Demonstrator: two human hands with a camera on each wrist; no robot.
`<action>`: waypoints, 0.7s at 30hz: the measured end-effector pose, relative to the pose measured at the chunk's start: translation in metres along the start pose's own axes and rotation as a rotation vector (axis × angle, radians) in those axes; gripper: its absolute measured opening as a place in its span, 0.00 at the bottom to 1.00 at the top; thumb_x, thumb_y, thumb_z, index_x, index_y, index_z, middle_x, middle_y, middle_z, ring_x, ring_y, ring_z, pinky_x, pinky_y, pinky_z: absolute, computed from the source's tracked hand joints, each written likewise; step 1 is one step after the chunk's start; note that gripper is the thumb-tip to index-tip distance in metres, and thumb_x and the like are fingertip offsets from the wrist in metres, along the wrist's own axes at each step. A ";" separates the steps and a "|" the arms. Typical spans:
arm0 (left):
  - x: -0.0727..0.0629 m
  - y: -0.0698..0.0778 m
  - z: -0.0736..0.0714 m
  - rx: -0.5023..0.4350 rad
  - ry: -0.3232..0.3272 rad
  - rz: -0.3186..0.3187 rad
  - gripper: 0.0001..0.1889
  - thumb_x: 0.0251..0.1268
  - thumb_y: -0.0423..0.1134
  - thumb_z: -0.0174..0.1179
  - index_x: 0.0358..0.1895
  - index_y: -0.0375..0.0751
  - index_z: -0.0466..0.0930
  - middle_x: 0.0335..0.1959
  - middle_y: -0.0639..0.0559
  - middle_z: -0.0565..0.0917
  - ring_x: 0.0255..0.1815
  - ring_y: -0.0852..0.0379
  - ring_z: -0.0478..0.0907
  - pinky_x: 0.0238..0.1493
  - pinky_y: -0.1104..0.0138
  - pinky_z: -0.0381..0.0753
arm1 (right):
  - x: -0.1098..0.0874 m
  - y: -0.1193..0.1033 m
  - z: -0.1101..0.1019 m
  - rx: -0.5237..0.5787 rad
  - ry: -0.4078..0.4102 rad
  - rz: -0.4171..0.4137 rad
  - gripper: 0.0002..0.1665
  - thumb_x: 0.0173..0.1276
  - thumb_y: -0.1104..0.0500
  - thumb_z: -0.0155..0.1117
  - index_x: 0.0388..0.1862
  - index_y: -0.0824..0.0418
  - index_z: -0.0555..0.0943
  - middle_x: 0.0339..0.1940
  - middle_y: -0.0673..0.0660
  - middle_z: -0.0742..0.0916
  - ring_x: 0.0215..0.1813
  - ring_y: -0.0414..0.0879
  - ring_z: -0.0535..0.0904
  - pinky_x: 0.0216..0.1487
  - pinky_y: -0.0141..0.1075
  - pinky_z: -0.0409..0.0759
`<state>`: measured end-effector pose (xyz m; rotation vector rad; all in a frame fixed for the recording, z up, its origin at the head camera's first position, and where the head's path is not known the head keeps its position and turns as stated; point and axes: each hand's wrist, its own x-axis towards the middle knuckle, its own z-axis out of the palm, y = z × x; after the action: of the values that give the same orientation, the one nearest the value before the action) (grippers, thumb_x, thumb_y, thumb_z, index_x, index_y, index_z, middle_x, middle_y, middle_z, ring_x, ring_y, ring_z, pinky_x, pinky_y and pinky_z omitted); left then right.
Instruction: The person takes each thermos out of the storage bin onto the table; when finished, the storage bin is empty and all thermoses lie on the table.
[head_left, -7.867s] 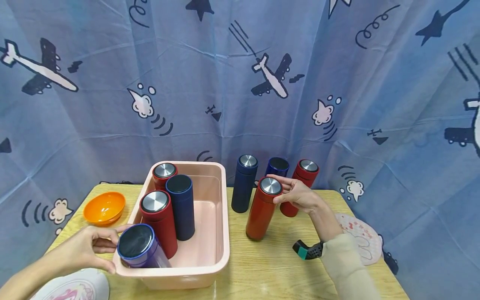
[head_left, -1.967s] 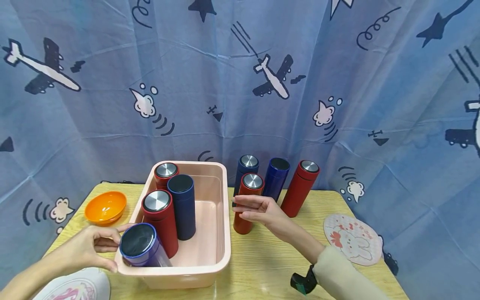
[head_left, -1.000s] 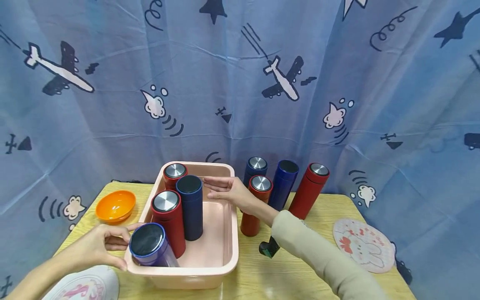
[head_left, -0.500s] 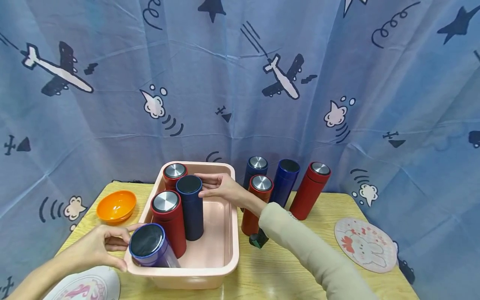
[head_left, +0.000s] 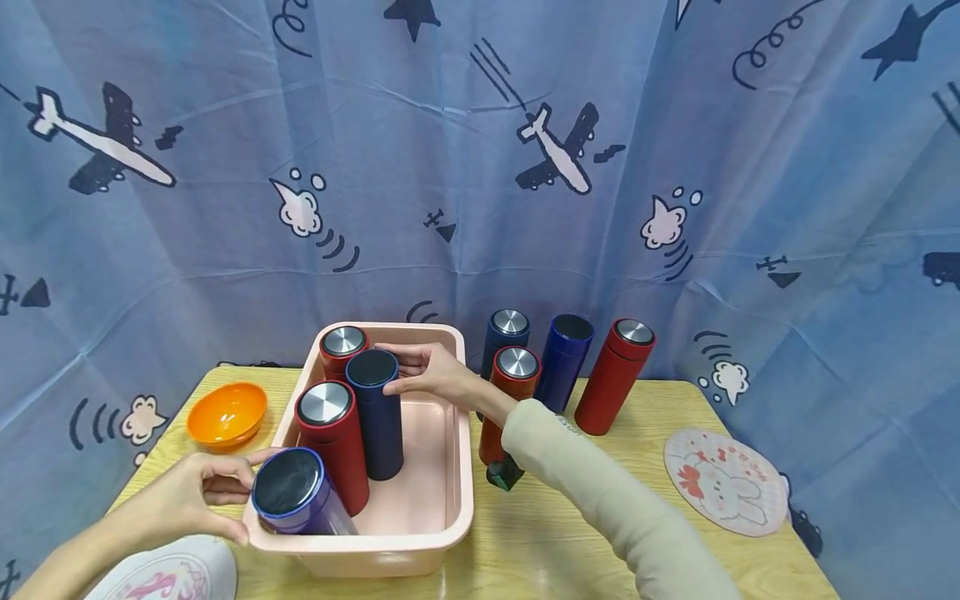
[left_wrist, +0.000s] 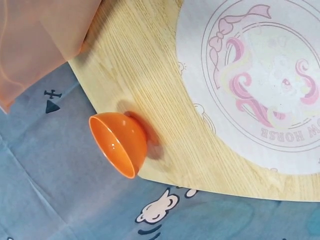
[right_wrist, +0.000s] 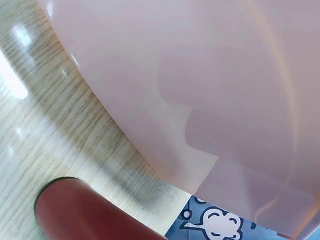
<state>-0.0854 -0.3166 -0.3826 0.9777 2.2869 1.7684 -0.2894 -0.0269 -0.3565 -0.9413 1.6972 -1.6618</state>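
Right hand's grip (head_left: 442,373) pinching dark blue bottle (head_left: 382,433) near its top, thumb in front – bottle upright inside pink bin (head_left: 375,543). Left hand's grip (head_left: 201,496) curled on bin's near left corner, just beside purple bottle (head_left: 324,512). Front red bottle (head_left: 347,467) between purple and dark blue ones; back red bottle (head_left: 335,365) in far left corner. On desk (head_left: 555,542), right of bin – four more bottles (head_left: 564,367), two red, two blue. Orange bowl (head_left: 225,417) left of bin.

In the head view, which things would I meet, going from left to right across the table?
Glossy orange bowl, black-lidded dark-blue cylindrical bottle, silver-lidded orange-red cylindrical bottle, black-lidded bright-blue cylindrical bottle, rightmost red cylindrical bottle, pale rabbit-printed oval mat.
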 end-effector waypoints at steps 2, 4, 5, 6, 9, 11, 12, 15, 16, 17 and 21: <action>0.000 0.000 0.000 0.002 0.002 -0.001 0.17 0.45 0.20 0.70 0.39 0.37 0.77 0.63 0.72 0.70 0.50 0.63 0.80 0.47 0.71 0.83 | 0.001 0.001 0.000 -0.011 -0.001 -0.005 0.37 0.59 0.74 0.66 0.68 0.62 0.69 0.60 0.61 0.79 0.63 0.48 0.74 0.59 0.39 0.79; -0.001 0.000 0.000 0.004 0.005 -0.004 0.18 0.45 0.20 0.70 0.39 0.37 0.78 0.63 0.72 0.70 0.51 0.63 0.80 0.47 0.72 0.83 | 0.002 0.001 0.001 -0.012 -0.004 -0.010 0.37 0.59 0.75 0.66 0.68 0.62 0.69 0.60 0.61 0.79 0.63 0.48 0.75 0.59 0.39 0.78; -0.001 0.000 0.000 0.006 0.007 -0.004 0.18 0.45 0.20 0.70 0.39 0.37 0.78 0.63 0.72 0.70 0.51 0.63 0.80 0.47 0.72 0.83 | 0.002 0.001 0.001 -0.011 -0.009 -0.015 0.37 0.59 0.75 0.66 0.68 0.62 0.69 0.60 0.62 0.79 0.63 0.48 0.75 0.59 0.39 0.78; -0.001 0.000 0.000 0.007 0.008 -0.004 0.18 0.44 0.20 0.70 0.39 0.37 0.78 0.63 0.73 0.70 0.50 0.63 0.80 0.47 0.72 0.83 | 0.003 0.001 0.001 -0.010 -0.012 -0.019 0.38 0.59 0.75 0.66 0.68 0.62 0.69 0.60 0.62 0.79 0.62 0.48 0.75 0.59 0.39 0.78; -0.001 0.000 0.001 0.012 0.012 -0.004 0.18 0.44 0.20 0.70 0.39 0.37 0.78 0.63 0.73 0.70 0.50 0.63 0.80 0.47 0.72 0.83 | 0.003 0.001 0.002 0.005 -0.019 -0.026 0.38 0.58 0.77 0.65 0.68 0.63 0.69 0.60 0.63 0.79 0.61 0.49 0.76 0.59 0.40 0.79; -0.001 0.000 0.000 0.014 0.013 -0.003 0.18 0.44 0.20 0.70 0.39 0.38 0.78 0.63 0.73 0.70 0.50 0.63 0.80 0.47 0.71 0.83 | 0.003 0.001 0.002 0.016 -0.021 -0.029 0.38 0.58 0.78 0.65 0.68 0.64 0.69 0.60 0.64 0.79 0.61 0.50 0.77 0.59 0.40 0.79; -0.001 0.000 0.000 0.013 0.013 -0.004 0.18 0.44 0.20 0.70 0.39 0.38 0.78 0.63 0.73 0.70 0.50 0.63 0.80 0.47 0.71 0.83 | 0.003 0.001 0.002 0.020 -0.021 -0.029 0.38 0.58 0.78 0.65 0.68 0.65 0.69 0.59 0.64 0.79 0.61 0.50 0.77 0.59 0.40 0.79; -0.002 -0.001 -0.001 0.004 0.013 0.000 0.18 0.44 0.19 0.70 0.38 0.36 0.77 0.62 0.72 0.71 0.50 0.63 0.80 0.47 0.71 0.83 | 0.004 0.000 0.002 0.026 -0.027 -0.031 0.38 0.57 0.79 0.65 0.68 0.65 0.69 0.60 0.65 0.79 0.60 0.50 0.77 0.59 0.41 0.79; -0.002 -0.002 -0.001 0.002 0.011 0.001 0.17 0.44 0.19 0.70 0.38 0.36 0.77 0.62 0.72 0.71 0.49 0.63 0.80 0.46 0.71 0.83 | 0.005 0.001 0.002 0.027 -0.028 -0.032 0.38 0.57 0.79 0.65 0.68 0.65 0.69 0.60 0.64 0.79 0.60 0.50 0.77 0.59 0.41 0.79; -0.003 -0.002 -0.002 -0.001 0.010 0.001 0.17 0.44 0.19 0.70 0.38 0.35 0.77 0.62 0.72 0.71 0.49 0.63 0.81 0.46 0.71 0.83 | 0.005 0.001 0.003 0.027 -0.030 -0.033 0.39 0.57 0.79 0.65 0.68 0.65 0.69 0.60 0.64 0.79 0.60 0.50 0.77 0.59 0.41 0.79; -0.003 -0.001 -0.002 -0.005 0.008 -0.002 0.17 0.44 0.19 0.70 0.38 0.35 0.77 0.62 0.72 0.71 0.50 0.63 0.80 0.47 0.71 0.83 | 0.007 0.002 0.004 0.020 -0.018 -0.031 0.39 0.56 0.79 0.66 0.67 0.65 0.70 0.59 0.64 0.80 0.60 0.50 0.78 0.58 0.41 0.80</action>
<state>-0.0844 -0.3199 -0.3841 0.9696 2.2861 1.7794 -0.2908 -0.0346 -0.3581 -0.9751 1.6587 -1.6825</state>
